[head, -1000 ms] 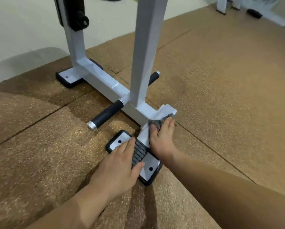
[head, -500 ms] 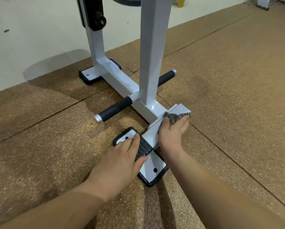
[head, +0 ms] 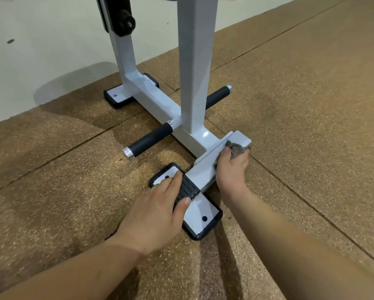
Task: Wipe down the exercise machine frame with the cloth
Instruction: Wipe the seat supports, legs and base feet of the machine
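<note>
A white exercise machine frame (head: pixel 157 105) stands on the brown rubber floor, with a tall upright post (head: pixel 195 61) and a low cross bar (head: pixel 207 165). My right hand (head: pixel 231 167) grips a grey cloth (head: pixel 238 148) and presses it on the cross bar's far end. My left hand (head: pixel 157 211) rests flat on the bar's near end, fingers over the black ribbed end cap (head: pixel 187 189). Under that end lies a white foot plate (head: pixel 200 215) with black edging.
Two black foam-covered pegs (head: pixel 149 140) (head: pixel 218 96) stick out from the base beam. A second foot plate (head: pixel 118 96) sits at the far end. A black knob (head: pixel 125 22) is on the rear post. Pale floor (head: pixel 40 50) lies beyond the rubber mats.
My right hand has slid the cloth along the cross bar away from me, toward its far end. The left hand stays on the end cap. The view has shifted slightly.
</note>
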Demonstrator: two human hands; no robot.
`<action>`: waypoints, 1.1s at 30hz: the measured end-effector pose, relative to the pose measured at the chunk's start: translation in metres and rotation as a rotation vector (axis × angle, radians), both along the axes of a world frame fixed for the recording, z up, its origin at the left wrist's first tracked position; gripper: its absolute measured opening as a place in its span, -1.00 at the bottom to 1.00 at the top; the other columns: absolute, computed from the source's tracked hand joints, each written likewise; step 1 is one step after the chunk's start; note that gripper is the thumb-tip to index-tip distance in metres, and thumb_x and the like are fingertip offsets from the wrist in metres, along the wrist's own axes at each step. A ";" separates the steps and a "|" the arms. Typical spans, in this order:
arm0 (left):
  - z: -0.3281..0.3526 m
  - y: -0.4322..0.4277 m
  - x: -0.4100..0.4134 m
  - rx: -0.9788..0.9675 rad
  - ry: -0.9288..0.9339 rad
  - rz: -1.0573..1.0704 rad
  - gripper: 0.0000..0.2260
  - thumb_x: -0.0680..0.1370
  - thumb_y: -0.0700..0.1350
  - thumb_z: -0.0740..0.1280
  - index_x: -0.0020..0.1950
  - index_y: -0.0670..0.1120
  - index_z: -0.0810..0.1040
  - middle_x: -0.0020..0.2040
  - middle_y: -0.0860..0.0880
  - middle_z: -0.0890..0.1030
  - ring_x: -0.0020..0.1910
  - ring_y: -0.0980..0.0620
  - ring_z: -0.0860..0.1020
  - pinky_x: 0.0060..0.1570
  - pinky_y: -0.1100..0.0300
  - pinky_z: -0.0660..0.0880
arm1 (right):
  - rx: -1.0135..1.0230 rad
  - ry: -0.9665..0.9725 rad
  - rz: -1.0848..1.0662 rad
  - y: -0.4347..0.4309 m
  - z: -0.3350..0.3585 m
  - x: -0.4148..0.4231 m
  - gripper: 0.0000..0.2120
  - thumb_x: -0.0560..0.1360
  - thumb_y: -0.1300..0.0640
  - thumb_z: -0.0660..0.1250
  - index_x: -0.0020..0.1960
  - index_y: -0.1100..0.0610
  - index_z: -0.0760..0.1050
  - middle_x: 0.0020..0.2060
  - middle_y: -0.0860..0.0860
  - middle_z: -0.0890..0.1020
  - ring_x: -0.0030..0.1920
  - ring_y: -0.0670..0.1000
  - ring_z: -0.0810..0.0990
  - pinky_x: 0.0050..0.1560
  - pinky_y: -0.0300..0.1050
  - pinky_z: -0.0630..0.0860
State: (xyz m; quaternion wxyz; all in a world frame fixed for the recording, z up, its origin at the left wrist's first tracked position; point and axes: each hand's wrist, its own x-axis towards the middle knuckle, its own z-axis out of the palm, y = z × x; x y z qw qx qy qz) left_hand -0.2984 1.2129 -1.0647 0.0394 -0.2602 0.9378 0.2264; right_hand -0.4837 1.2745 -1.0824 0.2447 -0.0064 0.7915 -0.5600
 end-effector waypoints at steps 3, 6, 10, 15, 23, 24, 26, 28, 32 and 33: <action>0.001 -0.001 0.001 0.019 0.007 -0.005 -0.40 0.70 0.22 -0.04 0.68 0.05 -0.08 0.56 0.13 0.27 0.48 0.09 0.31 0.38 0.02 0.39 | -0.006 0.021 -0.005 0.001 0.001 -0.001 -0.32 0.73 -0.06 0.09 0.69 0.06 -0.21 0.68 0.03 -0.12 0.66 0.19 0.00 0.60 0.17 0.04; -0.001 -0.005 0.001 0.055 0.028 0.011 -0.46 0.72 0.14 -0.01 0.68 0.06 -0.02 0.59 0.12 0.26 0.49 0.06 0.33 0.38 -0.01 0.39 | 0.010 0.050 0.035 0.007 0.002 0.033 -0.40 0.74 0.00 0.05 0.69 0.08 -0.10 0.66 0.07 0.01 0.63 0.18 0.09 0.60 0.12 0.06; -0.003 -0.008 0.001 0.089 0.052 0.030 -0.50 0.73 0.03 0.03 0.68 0.05 0.04 0.60 0.11 0.26 0.49 0.01 0.34 0.39 -0.01 0.38 | 0.119 0.170 0.264 0.037 -0.004 0.091 -0.61 0.75 0.04 0.03 0.52 0.13 0.29 0.35 -0.02 0.46 0.40 0.00 0.43 0.33 -0.27 0.29; 0.000 -0.009 0.009 0.112 0.038 -0.016 -0.48 0.73 0.02 0.04 0.68 0.04 -0.01 0.63 0.10 0.20 0.55 0.03 0.25 0.50 0.01 0.27 | 0.386 0.448 0.573 0.079 -0.004 0.084 -0.48 0.71 -0.05 0.06 0.64 -0.04 0.08 0.49 -0.01 0.44 0.40 -0.08 0.51 0.41 -0.09 0.48; 0.000 -0.006 0.013 0.072 -0.020 -0.018 -0.47 0.73 0.05 -0.01 0.68 0.06 -0.09 0.65 0.10 0.13 0.57 0.00 0.21 0.49 -0.05 0.28 | 0.841 0.768 1.011 0.082 -0.037 0.112 -0.35 0.69 0.09 0.02 0.60 0.17 -0.32 0.63 0.12 -0.27 0.61 0.14 -0.40 0.60 0.12 -0.38; 0.001 -0.008 0.016 0.089 -0.022 -0.020 -0.47 0.73 0.06 -0.01 0.68 0.08 -0.09 0.65 0.11 0.12 0.57 0.00 0.21 0.49 -0.05 0.28 | 0.815 0.839 1.091 0.086 -0.041 0.118 -0.32 0.65 0.14 0.07 0.59 0.18 -0.29 0.62 0.14 -0.23 0.62 0.16 -0.35 0.61 0.16 -0.34; 0.001 -0.009 0.025 0.111 -0.026 -0.030 -0.47 0.73 0.07 -0.01 0.68 0.12 -0.10 0.65 0.14 0.11 0.57 0.02 0.20 0.49 -0.03 0.29 | 0.744 0.919 1.164 0.097 -0.040 0.124 -0.25 0.51 0.15 0.26 0.61 0.20 0.00 0.63 0.19 0.07 0.63 0.16 -0.08 0.63 0.20 -0.03; 0.003 -0.009 0.031 0.098 -0.043 -0.037 -0.47 0.73 0.09 -0.02 0.68 0.14 -0.12 0.65 0.16 0.10 0.58 0.03 0.19 0.49 -0.03 0.30 | 0.722 0.887 1.070 0.100 -0.038 0.112 -0.26 0.57 0.14 0.27 0.63 0.10 -0.03 0.65 0.07 0.02 0.63 0.08 -0.11 0.65 0.14 0.03; 0.005 -0.007 0.034 0.103 -0.071 -0.038 -0.48 0.73 0.10 -0.03 0.67 0.15 -0.14 0.66 0.16 0.05 0.61 0.04 0.13 0.53 -0.05 0.25 | 0.801 0.621 0.874 0.087 -0.020 0.083 -0.40 0.74 -0.07 -0.04 0.68 0.05 -0.19 0.65 -0.03 -0.21 0.65 0.00 -0.27 0.60 -0.08 -0.29; 0.005 -0.007 0.034 0.117 -0.073 -0.036 -0.48 0.73 0.10 -0.02 0.67 0.15 -0.13 0.66 0.16 0.04 0.61 0.04 0.12 0.54 -0.05 0.24 | 0.779 0.625 0.905 0.085 -0.017 0.087 -0.41 0.74 -0.09 -0.03 0.69 0.05 -0.13 0.66 -0.03 -0.17 0.65 0.00 -0.24 0.59 -0.09 -0.29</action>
